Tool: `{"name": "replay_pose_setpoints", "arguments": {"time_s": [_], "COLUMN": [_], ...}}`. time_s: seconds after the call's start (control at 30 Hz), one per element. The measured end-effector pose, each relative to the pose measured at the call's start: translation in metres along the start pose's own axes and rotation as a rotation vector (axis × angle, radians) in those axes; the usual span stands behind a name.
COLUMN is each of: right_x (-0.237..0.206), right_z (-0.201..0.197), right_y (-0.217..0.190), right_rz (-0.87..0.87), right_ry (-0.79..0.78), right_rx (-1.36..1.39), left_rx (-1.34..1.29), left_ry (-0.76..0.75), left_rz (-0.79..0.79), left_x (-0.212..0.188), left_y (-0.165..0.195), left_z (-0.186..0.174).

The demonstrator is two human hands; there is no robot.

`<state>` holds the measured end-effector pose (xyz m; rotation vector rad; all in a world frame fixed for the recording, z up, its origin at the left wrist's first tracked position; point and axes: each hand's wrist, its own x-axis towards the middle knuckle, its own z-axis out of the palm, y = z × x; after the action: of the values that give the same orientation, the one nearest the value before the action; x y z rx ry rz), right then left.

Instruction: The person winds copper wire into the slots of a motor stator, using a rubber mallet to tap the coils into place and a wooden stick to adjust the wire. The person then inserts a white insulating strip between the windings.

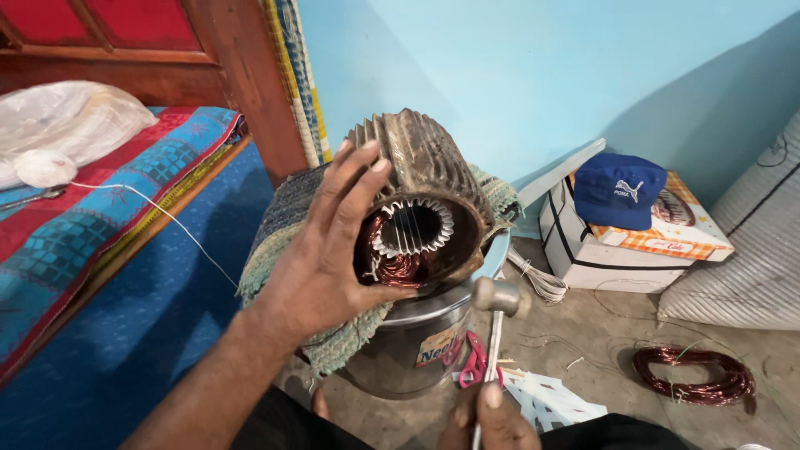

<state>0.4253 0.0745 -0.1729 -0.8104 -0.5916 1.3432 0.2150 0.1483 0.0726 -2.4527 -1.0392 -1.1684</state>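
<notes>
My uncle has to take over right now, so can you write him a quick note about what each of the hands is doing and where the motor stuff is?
Left hand: spread open on the front rim of the ribbed motor stator, steadying it.
Right hand: shut on the thin handle of a small hammer, whose head is beside the stator's lower rim.
The stator lies on its side on a woven cloth over a steel drum.
Done: copper windings and white slot liners sit in the core.
Left: cannot tell how far the tapping has got.
Nearby: red-handled scissors by the drum, a copper wire coil on the floor.
</notes>
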Motion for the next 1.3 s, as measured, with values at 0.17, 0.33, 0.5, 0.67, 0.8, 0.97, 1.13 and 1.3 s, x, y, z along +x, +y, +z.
{"name": "replay_pose_setpoints", "arguments": {"time_s": [0.17,0.33,0.5,0.67,0.8,0.97,1.13,1.3], "right_x": [-0.004,-0.027,-0.040,-0.034,-0.026,-0.017,-0.008,0.018], "right_z": [0.011,0.058,0.120,0.124,0.121,0.119,0.076,0.051], "right_y": [-0.032,-0.063,-0.058,-0.043,-0.029,-0.004,-0.019,-0.089], "right_rz": [0.155,0.144,0.332,0.182,0.119,-0.007,-0.222,-0.630], "right_ry": [-0.188,-0.066,0.290,0.191,0.172,0.144,0.162,0.020], "right_rx": [0.140,0.177,0.106,0.111,0.096,0.140,-0.327,-0.945], "left_rx": [0.050,0.115,0.122,0.142,0.149,0.137,0.143,0.146], "left_ry": [0.019,0.013,-0.020,-0.008,0.004,0.018,0.061,0.079], "left_rz": [-0.169,-0.160,-0.152,-0.154,-0.141,-0.111,-0.132,-0.141], "left_x": [-0.013,-0.020,-0.015,-0.008,-0.005,-0.004,-0.003,-0.003], "left_y": [0.031,0.034,0.028,0.025,0.018,0.015,0.020,0.023], "left_z": [0.011,0.004,0.000,0.008,0.013,0.015,0.022,0.024]}}
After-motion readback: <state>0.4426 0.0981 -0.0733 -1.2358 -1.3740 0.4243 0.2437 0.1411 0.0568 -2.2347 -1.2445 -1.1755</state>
